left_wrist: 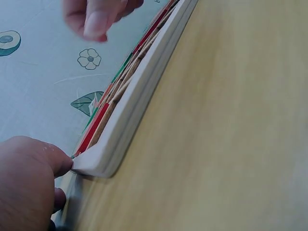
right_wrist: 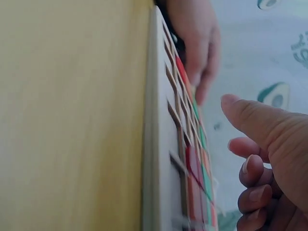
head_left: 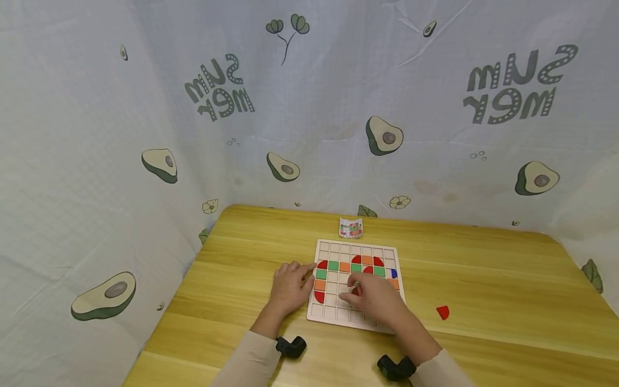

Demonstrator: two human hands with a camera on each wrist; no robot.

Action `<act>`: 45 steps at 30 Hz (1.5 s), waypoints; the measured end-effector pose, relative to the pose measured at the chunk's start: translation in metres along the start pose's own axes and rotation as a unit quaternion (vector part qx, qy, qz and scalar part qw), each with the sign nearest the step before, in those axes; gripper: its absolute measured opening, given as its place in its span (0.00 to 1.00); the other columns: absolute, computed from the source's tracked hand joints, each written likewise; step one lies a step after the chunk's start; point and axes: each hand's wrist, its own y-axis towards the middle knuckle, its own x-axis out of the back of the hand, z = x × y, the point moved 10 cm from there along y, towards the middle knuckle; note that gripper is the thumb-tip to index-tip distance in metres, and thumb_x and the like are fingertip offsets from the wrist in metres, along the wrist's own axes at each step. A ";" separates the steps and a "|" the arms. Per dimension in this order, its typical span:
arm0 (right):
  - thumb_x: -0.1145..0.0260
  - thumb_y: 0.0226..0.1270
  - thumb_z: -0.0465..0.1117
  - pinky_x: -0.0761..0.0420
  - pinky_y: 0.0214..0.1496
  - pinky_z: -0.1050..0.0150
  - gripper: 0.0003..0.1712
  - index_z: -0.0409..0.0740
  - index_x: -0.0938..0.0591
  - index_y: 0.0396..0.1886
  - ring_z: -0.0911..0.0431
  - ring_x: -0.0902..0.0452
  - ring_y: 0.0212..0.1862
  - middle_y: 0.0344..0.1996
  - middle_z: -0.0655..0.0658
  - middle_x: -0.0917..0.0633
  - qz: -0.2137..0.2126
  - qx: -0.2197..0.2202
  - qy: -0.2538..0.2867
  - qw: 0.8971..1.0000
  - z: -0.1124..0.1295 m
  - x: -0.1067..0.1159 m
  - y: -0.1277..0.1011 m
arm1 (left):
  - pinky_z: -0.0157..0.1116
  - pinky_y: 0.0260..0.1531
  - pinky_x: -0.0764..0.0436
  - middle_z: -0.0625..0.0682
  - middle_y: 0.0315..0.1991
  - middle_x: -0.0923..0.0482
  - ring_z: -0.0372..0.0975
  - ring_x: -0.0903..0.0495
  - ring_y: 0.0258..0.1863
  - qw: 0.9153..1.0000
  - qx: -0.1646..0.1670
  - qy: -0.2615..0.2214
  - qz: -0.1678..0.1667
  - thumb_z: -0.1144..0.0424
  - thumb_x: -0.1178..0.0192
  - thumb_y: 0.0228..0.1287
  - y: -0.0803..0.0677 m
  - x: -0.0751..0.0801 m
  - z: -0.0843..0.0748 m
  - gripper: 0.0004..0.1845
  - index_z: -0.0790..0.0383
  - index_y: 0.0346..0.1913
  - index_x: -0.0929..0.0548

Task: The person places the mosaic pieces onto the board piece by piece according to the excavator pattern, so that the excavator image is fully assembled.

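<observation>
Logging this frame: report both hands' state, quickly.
Left hand: open, fingers resting at the grid board's left edge.
Right hand: over the board; grip cannot be told.

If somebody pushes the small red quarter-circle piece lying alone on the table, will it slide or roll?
The red quarter-circle piece lies flat on the smooth wooden table, so it would probably slide, not roll. It looks thin and small, so it is likely light and stiff. Being so low, it may be awkward to pinch up.

White grid board (head_left: 329, 314), red, green, orange tiles, avocado-print cloth (head_left: 309, 107)
</observation>
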 end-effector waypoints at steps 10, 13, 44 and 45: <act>0.26 0.62 0.56 0.39 0.25 0.66 0.17 0.51 0.18 0.40 0.57 0.35 0.23 0.19 0.51 0.29 -0.017 -0.032 -0.004 0.999 -0.064 0.048 -0.031 | 0.35 0.38 0.41 0.43 0.31 0.27 0.37 0.37 0.34 1.000 0.005 -0.006 -0.001 0.51 0.42 0.74 -0.001 0.000 0.003 0.19 0.44 0.64 0.16; 0.26 0.62 0.58 0.39 0.25 0.66 0.21 0.48 0.17 0.43 0.57 0.35 0.23 0.20 0.50 0.29 -0.017 -0.055 -0.005 0.998 -0.086 0.057 -0.042 | 0.35 0.38 0.41 0.43 0.31 0.27 0.37 0.37 0.34 1.000 0.003 -0.006 -0.004 0.51 0.42 0.74 -0.001 0.000 0.003 0.19 0.44 0.64 0.16; 0.28 0.65 0.51 0.37 0.26 0.68 0.21 0.46 0.18 0.52 0.63 0.36 0.23 0.25 0.51 0.26 0.027 -0.083 -0.003 0.996 -0.178 0.070 -0.085 | 0.34 0.38 0.40 0.44 0.33 0.24 0.37 0.36 0.34 1.000 -0.001 -0.003 -0.007 0.51 0.42 0.74 -0.002 0.000 0.000 0.19 0.45 0.63 0.16; 0.28 0.65 0.50 0.37 0.27 0.68 0.20 0.47 0.17 0.52 0.63 0.36 0.23 0.25 0.51 0.26 0.024 -0.080 -0.006 0.996 -0.178 0.070 -0.085 | 0.34 0.38 0.40 0.44 0.33 0.24 0.37 0.36 0.34 1.000 -0.002 -0.003 -0.008 0.51 0.42 0.74 -0.002 0.000 0.000 0.19 0.45 0.63 0.16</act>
